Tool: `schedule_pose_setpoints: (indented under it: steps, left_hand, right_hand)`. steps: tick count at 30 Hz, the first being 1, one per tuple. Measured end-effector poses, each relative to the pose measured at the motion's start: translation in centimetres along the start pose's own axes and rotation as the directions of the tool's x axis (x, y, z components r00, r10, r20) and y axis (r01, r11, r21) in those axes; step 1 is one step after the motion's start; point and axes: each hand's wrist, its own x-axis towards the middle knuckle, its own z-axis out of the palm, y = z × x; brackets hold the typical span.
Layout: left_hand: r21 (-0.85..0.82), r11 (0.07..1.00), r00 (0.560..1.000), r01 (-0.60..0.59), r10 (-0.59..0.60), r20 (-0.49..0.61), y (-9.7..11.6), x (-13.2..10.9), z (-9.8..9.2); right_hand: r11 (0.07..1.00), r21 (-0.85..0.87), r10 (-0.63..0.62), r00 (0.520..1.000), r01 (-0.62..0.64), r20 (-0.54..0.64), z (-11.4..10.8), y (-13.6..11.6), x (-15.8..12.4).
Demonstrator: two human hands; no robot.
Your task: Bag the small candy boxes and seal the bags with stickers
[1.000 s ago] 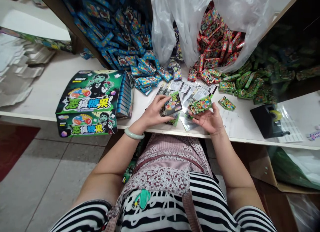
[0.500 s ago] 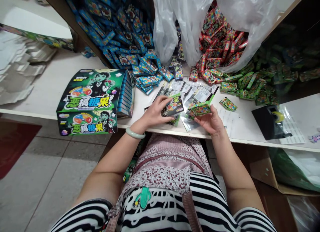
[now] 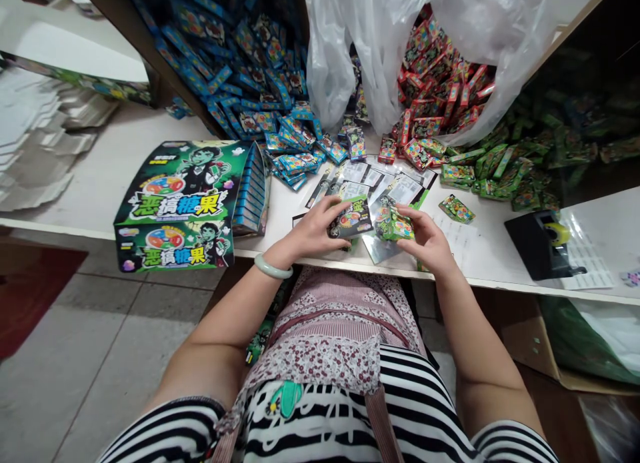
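Note:
My left hand [image 3: 313, 233] grips a dark printed plastic pouch [image 3: 351, 218] just above the white table's [image 3: 100, 183] front edge. My right hand [image 3: 429, 240] is closed round a small green candy box [image 3: 395, 224], held close beside the pouch's right edge. Under both hands lie several flat printed pouches [image 3: 380, 180] spread on the table. A pale bangle sits on my left wrist.
A large green display carton [image 3: 185, 203] with blue boxes inside stands at the left. Behind are piles of blue boxes [image 3: 250, 70], red boxes [image 3: 435, 76] in a clear plastic bag and green boxes [image 3: 515, 170]. A black tape dispenser [image 3: 537, 243] sits right.
My right hand has turned and brought the green box leftwards, from apart to close beside the pouch. My left hand has kept hold of the pouch and barely moved.

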Motion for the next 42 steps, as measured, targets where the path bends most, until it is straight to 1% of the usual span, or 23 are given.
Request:
schedule_pose_setpoints:
  steps: [1, 2, 4, 5, 7, 10, 12, 14, 18, 21, 24, 27, 29, 33, 38, 40, 42]
  left_hand:
    - [-0.022, 1.000, 1.000, -0.021, 0.022, 0.020, 0.3, 0.1, 0.0]
    - [-0.042, 0.998, 0.998, -0.044, 0.046, 0.037, 0.6, 0.2, 0.0]
    - [-0.074, 0.993, 0.994, -0.088, 0.092, 0.054, 0.9, 0.4, 0.1]
    - [-0.082, 0.991, 0.992, -0.104, 0.109, 0.057, 0.9, 0.5, 0.1]
    - [-0.093, 0.988, 0.990, -0.121, 0.127, 0.060, 0.8, 0.6, 0.2]
    - [-0.111, 0.988, 0.992, -0.107, 0.114, 0.057, 0.5, 0.6, 0.1]
    - [-0.121, 0.988, 0.993, -0.093, 0.100, 0.059, 0.4, 0.5, 0.0]
    - [-0.129, 0.987, 0.991, -0.098, 0.108, 0.075, 0.5, 0.4, -0.1]
    - [-0.135, 0.981, 0.984, -0.137, 0.151, 0.099, 0.8, 0.5, -0.2]
    - [-0.113, 0.982, 0.983, -0.149, 0.159, 0.095, 1.0, 0.5, -0.2]
    - [-0.056, 0.984, 0.980, -0.168, 0.173, 0.098, 1.0, 0.4, 0.0]
    - [-0.010, 0.977, 0.972, -0.211, 0.211, 0.099, 0.8, 0.2, 0.2]
    - [0.006, 0.972, 0.968, -0.234, 0.233, 0.090, 0.7, 0.1, 0.3]
    - [0.015, 0.971, 0.967, -0.241, 0.238, 0.090, 0.6, 0.1, 0.3]
    - [-0.071, 0.975, 0.970, -0.213, 0.219, 0.109, 0.7, 0.4, 0.4]
    - [-0.085, 0.973, 0.968, -0.215, 0.224, 0.113, 0.7, 0.4, 0.4]
    - [-0.076, 0.972, 0.966, -0.222, 0.230, 0.119, 0.7, 0.4, 0.4]
  right_hand:
    - [0.988, -0.142, -0.061, 0.998, 0.060, -0.001, 0.1, -0.2, 0.0]
    - [0.954, -0.281, -0.107, 0.994, 0.106, 0.012, 0.1, -0.4, 0.0]
    - [0.842, -0.513, -0.157, 0.986, 0.164, 0.059, 0.1, -0.8, 0.2]
    - [0.784, -0.594, -0.166, 0.983, 0.180, 0.079, 0.0, -0.9, 0.3]
    - [0.697, -0.687, -0.186, 0.977, 0.203, 0.100, -0.3, -1.2, 0.4]
    - [0.635, -0.747, -0.220, 0.973, 0.198, 0.072, -1.0, -1.3, 0.5]
    - [0.621, -0.767, -0.202, 0.978, 0.163, 0.044, -1.4, -1.3, 0.5]
    - [0.625, -0.766, -0.175, 0.983, 0.152, 0.052, -1.5, -1.2, 0.4]
    - [0.669, -0.697, -0.185, 0.966, 0.258, 0.180, -1.2, -1.0, 0.3]
    - [0.686, -0.641, -0.211, 0.937, 0.344, 0.278, -1.2, -0.8, 0.3]
    - [0.691, -0.586, -0.251, 0.900, 0.424, 0.356, -1.6, -0.5, 0.3]
    - [0.697, -0.544, -0.262, 0.872, 0.467, 0.413, -1.9, 0.0, 0.3]
    - [0.707, -0.530, -0.259, 0.868, 0.469, 0.424, -2.1, 0.3, 0.2]
    - [0.727, -0.525, -0.236, 0.880, 0.441, 0.413, -1.9, 0.7, 0.0]
    - [0.720, -0.562, -0.219, 0.903, 0.406, 0.371, -1.7, 0.6, -0.2]
    - [0.706, -0.571, -0.222, 0.896, 0.420, 0.384, -1.6, 0.4, -0.1]
    - [0.688, -0.566, -0.229, 0.876, 0.455, 0.425, -1.6, 0.2, 0.1]
